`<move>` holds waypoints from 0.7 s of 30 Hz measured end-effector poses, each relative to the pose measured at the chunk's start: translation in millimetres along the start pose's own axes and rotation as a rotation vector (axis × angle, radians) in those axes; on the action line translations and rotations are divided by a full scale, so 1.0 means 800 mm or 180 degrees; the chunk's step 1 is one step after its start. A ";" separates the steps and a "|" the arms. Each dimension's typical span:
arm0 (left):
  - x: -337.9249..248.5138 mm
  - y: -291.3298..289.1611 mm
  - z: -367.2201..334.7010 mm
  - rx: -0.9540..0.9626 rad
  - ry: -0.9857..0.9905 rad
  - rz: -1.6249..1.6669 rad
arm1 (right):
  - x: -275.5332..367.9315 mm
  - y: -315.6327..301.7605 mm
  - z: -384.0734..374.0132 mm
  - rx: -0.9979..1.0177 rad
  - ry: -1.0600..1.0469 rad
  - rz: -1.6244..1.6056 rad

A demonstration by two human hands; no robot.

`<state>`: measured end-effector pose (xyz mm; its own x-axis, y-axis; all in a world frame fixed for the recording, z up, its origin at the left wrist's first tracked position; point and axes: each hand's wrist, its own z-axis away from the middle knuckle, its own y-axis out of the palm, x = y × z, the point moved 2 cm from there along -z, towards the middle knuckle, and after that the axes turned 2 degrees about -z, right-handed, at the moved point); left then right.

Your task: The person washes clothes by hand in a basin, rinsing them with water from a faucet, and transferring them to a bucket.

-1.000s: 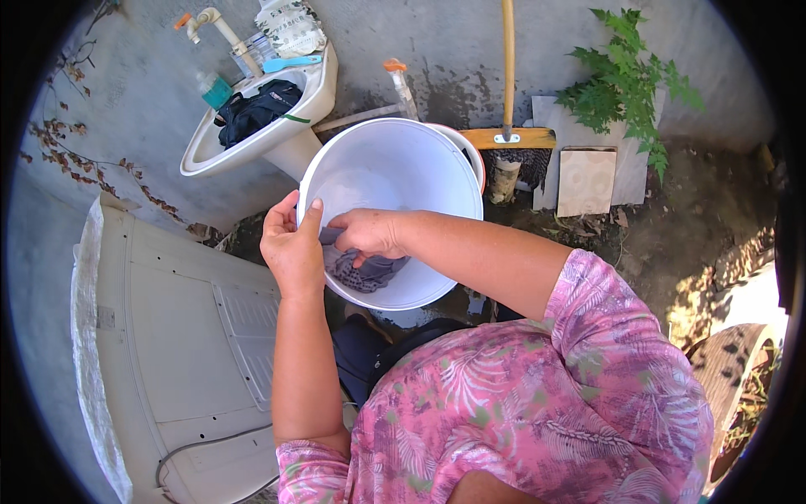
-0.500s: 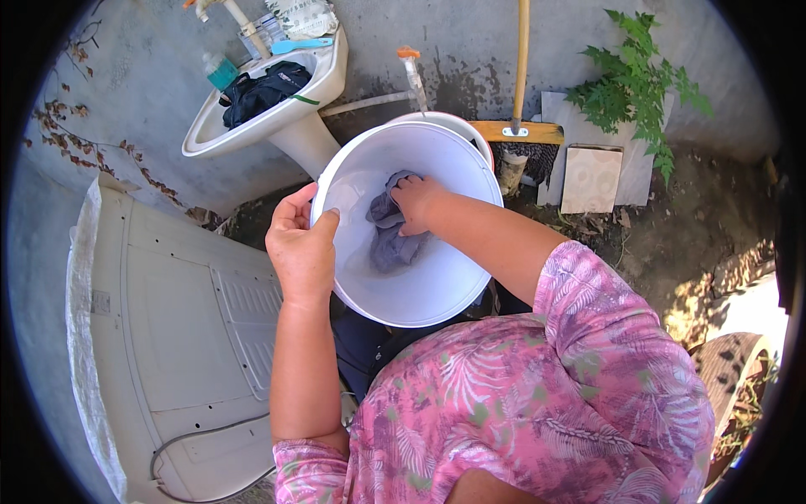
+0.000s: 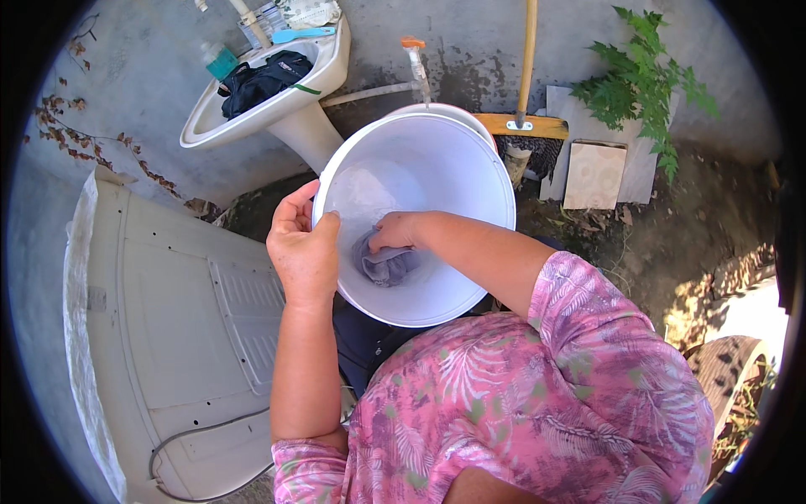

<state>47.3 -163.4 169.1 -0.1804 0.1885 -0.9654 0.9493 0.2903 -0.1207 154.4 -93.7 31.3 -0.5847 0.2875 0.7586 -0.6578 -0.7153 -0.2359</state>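
Note:
A white bucket (image 3: 453,160) is tilted with its mouth toward me. My left hand (image 3: 298,244) grips its rim on the left side, thumb on the inside edge and fingers outside. Down in the bucket my right hand (image 3: 395,230) is closed on a grey cloth (image 3: 388,267), which lies bunched against the lower inner wall. Some of the right fingertips are hidden in the cloth's folds.
Behind the bucket stand another white container (image 3: 457,112) and a tap (image 3: 416,63). A pedestal sink (image 3: 243,126) holds dark clothing (image 3: 267,82). A broom (image 3: 520,126), tiles (image 3: 594,175) and a leafy plant (image 3: 642,80) line the wall; a white appliance (image 3: 185,319) is at left.
My right hand has moved down and left inside the bucket, pushing the grey cloth together nearer to me. The left hand keeps its hold on the rim; the bucket has shifted slightly.

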 end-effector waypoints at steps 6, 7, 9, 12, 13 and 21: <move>0.015 -0.038 -0.008 -0.0455 -0.0167 0.0210 | 0.022 -0.021 0.009 0.0063 -0.0004 -0.2808; 0.018 -0.042 -0.010 -0.0463 -0.0151 0.0209 | 0.022 -0.023 0.008 0.0068 -0.0020 -0.2801; 0.024 -0.049 -0.011 -0.0517 -0.0160 0.0182 | 0.023 -0.027 0.013 0.0139 -0.0122 -0.3657; 0.023 -0.052 -0.012 -0.0626 -0.0126 0.0156 | 0.021 -0.027 0.010 0.0280 -0.0381 -0.3732; 0.024 -0.054 -0.012 -0.0590 -0.0128 0.0171 | 0.022 -0.023 0.010 0.0362 -0.0536 -0.3716; 0.059 -0.091 -0.023 -0.1098 -0.0328 -0.0067 | 0.033 -0.011 -0.001 -0.1012 -0.0719 -0.2056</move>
<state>-35.1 -158.2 136.8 -0.1553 0.0885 -0.9839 0.7997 0.5960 -0.0726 143.7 -79.2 52.8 0.0529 0.4252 0.9036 -0.9622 -0.2205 0.1601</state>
